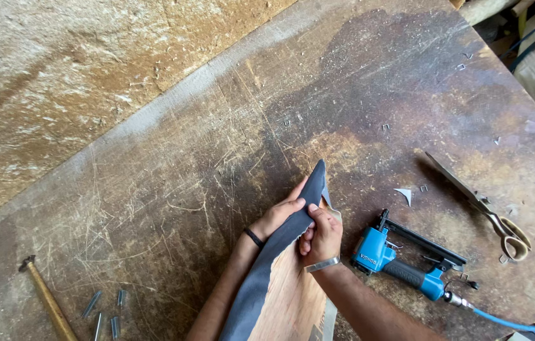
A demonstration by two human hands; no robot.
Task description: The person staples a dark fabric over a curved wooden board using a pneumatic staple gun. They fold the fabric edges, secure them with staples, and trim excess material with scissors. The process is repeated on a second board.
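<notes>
Closest to the lens: a wooden panel (292,297) standing on edge, tilted toward the body, dark grey fabric (267,265) draped along its left edge and rising to a point at the top corner. Gripped there from both sides. Left hand (280,215) curled behind the cloth, fingers wrapped over the far face, apparently to keep the covering taut against the board. Right hand (321,233) closed on the near side, thumb and fingers pinching the fabric down onto the wood just below the tip. Dark band on the left wrist, metal bracelet on the right.

Parked just right of the panel, within easy reach: blue pneumatic stapler (406,259) lying on its side on the scarred, stained surface (185,177), hose trailing off toward the lower right. Further right, large scissors (482,205), blades open, lying flat. At lower left, well apart, a hammer (46,297) with wooden handle beside several staple strips (106,312). Loose staples and a small fabric offcut (404,194) scattered between.
</notes>
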